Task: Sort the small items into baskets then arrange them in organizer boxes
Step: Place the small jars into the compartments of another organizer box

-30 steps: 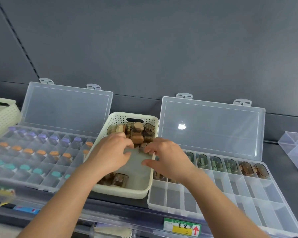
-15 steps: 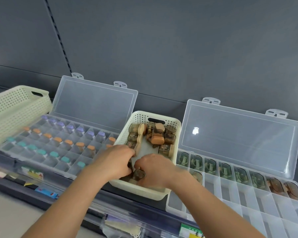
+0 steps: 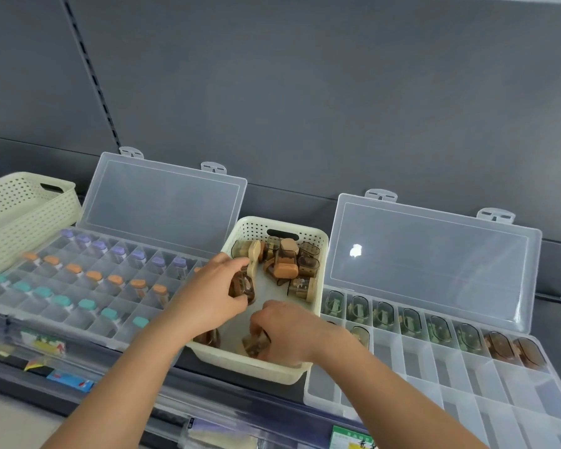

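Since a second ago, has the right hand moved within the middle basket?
Yes. Against the middle basket, the right hand drew back from its middle toward its near wall.

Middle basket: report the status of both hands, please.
Left hand pinches a brown clip. Right hand grips a second clip near basket front. Right organizer box lid open.

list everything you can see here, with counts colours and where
centre basket: one, cream, between the two boxes
loose cases: about ten, brown and tan, basket's far end
side basket: one, cream, far left
left box: one, clear, lid open
capped vials: about seven each purple, orange, teal, rows in left box
right box: one, clear, lid open
sorted cases: at least nine, greenish and brown, right box's far rows
left grip: one, bare, holds brown case
right grip: one, bare, grips near case
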{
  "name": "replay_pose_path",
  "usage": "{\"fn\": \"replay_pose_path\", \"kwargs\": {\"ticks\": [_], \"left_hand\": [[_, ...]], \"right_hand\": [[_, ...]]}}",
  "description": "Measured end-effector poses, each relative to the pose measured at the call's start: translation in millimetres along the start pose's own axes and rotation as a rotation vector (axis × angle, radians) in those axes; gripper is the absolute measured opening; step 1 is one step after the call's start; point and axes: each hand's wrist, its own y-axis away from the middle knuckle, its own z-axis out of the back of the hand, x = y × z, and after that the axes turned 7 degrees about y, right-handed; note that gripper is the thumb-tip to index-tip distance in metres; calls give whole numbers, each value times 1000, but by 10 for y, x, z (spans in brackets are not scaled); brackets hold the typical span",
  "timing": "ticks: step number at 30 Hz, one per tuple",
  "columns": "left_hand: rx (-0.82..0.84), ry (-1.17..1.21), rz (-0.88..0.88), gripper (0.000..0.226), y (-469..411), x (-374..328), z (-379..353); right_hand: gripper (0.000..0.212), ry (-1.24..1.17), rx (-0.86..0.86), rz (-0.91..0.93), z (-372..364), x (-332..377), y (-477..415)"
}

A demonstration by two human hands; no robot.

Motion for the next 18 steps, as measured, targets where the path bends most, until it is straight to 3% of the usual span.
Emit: {"fn": "replay_pose_path", "kwargs": {"ticks": [4, 9, 12, 18], "left_hand": [[-147, 147, -37, 57, -29, -48, -26], [-300, 277, -106, 47, -97, -268, 6], [-260, 333, -152, 49, -105, -469, -11], [-41, 376, -288, 48, 14, -895, -227]], "right_hand": [[34, -127, -182, -75, 116, -58, 125], [43, -340, -416, -184, 223, -301, 491], [31, -414, -553, -267, 240, -447, 758], [47, -464, -607, -420, 164, -690, 1328]]}}
